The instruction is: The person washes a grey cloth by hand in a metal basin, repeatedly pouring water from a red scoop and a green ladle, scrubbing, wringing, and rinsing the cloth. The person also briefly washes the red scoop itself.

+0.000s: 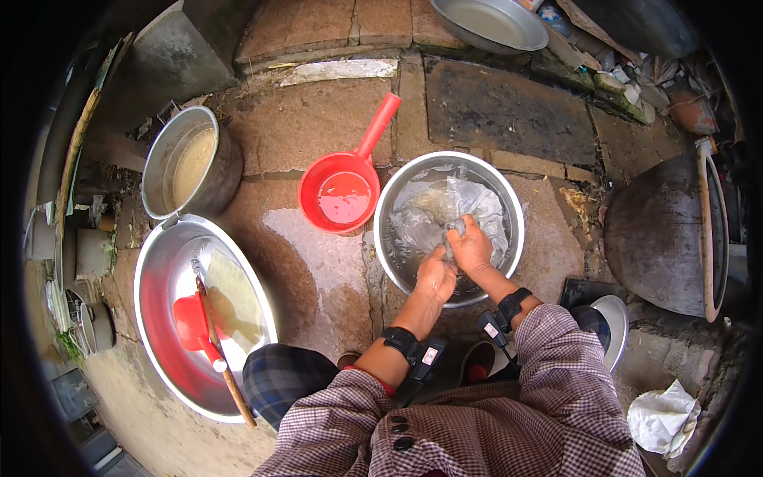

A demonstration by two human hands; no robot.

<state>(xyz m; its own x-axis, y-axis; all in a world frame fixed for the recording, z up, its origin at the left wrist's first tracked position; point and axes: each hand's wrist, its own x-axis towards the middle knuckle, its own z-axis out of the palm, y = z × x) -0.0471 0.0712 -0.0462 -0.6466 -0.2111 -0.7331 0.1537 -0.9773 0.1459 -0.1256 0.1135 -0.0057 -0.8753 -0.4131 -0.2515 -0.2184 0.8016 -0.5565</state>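
In front of me stands a round metal basin (383, 250) with murky water in it. A thin, wet, greyish sheet (477, 200) is spread partly under the water; whether it is cloth or plastic I cannot tell. Both hands are over the near right part of the basin, close together. My right hand (472, 245) grips a bunched part of the sheet, thumb pointing away from me. Just left of it and nearer to me, my left hand (437, 277) holds the same bunched material. Left of the basin sits a red plastic dipper (346, 197) with a little water inside.
At left, a large metal basin (143, 322) holds another red dipper (189, 322) and a wooden-handled tool (229, 381). Behind it is a deep pot (229, 173) with cloudy liquid. A big dark cauldron (656, 232) leans at right. A wide metal pan (524, 36) sits at the back.
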